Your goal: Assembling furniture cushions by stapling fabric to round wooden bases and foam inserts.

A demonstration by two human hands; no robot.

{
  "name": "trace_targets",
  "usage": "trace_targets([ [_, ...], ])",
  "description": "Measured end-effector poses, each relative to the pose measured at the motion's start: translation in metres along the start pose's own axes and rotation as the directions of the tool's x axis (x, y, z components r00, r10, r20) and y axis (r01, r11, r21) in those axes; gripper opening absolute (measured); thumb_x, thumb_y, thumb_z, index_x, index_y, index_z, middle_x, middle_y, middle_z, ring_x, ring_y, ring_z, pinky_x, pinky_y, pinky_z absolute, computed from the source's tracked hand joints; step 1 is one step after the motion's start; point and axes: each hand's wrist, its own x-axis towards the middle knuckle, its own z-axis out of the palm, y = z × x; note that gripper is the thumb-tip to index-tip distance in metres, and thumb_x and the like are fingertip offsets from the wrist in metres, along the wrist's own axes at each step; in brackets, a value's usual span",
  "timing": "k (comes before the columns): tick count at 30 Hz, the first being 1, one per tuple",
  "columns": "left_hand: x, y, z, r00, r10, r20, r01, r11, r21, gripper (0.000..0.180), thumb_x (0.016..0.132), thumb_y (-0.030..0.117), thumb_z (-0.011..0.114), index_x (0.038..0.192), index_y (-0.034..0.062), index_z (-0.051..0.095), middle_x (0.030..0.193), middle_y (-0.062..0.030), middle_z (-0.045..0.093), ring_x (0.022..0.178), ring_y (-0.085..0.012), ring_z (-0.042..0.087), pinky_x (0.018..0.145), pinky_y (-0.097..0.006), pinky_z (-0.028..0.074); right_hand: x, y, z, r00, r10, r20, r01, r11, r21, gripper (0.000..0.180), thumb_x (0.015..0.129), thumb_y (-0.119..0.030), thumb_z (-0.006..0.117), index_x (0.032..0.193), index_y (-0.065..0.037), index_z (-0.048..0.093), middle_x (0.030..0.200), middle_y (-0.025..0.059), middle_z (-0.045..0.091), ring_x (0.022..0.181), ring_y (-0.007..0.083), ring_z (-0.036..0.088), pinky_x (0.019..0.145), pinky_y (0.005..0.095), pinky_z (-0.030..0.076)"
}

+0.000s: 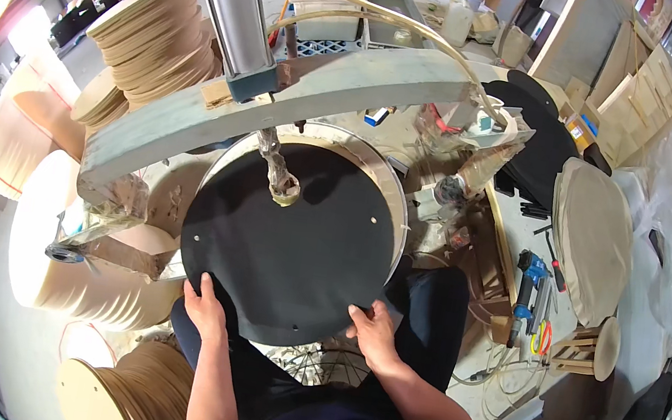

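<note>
A large black round disc [288, 246] with small holes near its rim lies over a pale round ring [401, 193], under a pneumatic cylinder [229, 6] on a grey curved arm [356, 69]. From that arm a wrapped rod [275, 165] comes down onto or just above the disc; I cannot tell if it touches. My left hand [207, 312] grips the disc's near left edge, thumb on top. At the near right edge my right hand [374, 336] holds the disc between thumb and curled fingers. Fingers beneath the edge are hidden.
Stacks of pale round boards [154, 38] stand at the left, with another stack [143, 393] near my left forearm. On the right-hand bench lie a blue air tool [528, 289], a screwdriver [557, 271] and yellow-handled scissors [541, 338]. Black discs [527, 134] lie behind it.
</note>
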Motion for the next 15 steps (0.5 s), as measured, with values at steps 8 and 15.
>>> trace_targets([
  [8,-0.014,-0.007,-0.004,0.993,0.075,0.088,-0.076,0.997,0.004,0.030,0.101,0.011,0.066,0.128,-0.0012,0.061,0.115,-0.0103,0.072,0.102,-0.0195,0.066,0.095,-0.033,0.052,0.004,-0.011,-0.050,0.979,0.124,0.159,-0.162,0.953,0.255,0.022,0.102,-0.032,0.070,0.098,-0.012,0.061,0.080,0.0013,0.065,0.063,0.0136,0.066,0.067,0.0307,0.055],
  [15,-0.006,0.001,0.002,0.995,0.062,0.077,-0.069,0.993,0.094,0.031,0.096,0.011,0.072,0.123,0.0002,0.063,0.106,-0.0085,0.073,0.094,-0.0170,0.067,0.090,-0.032,0.053,0.065,-0.042,-0.059,0.997,-0.066,-0.048,0.069,0.996,0.053,0.031,0.104,-0.036,0.068,0.085,-0.013,0.057,0.068,-0.0075,0.041,0.058,0.0035,0.040,0.054,0.0239,0.037],
])
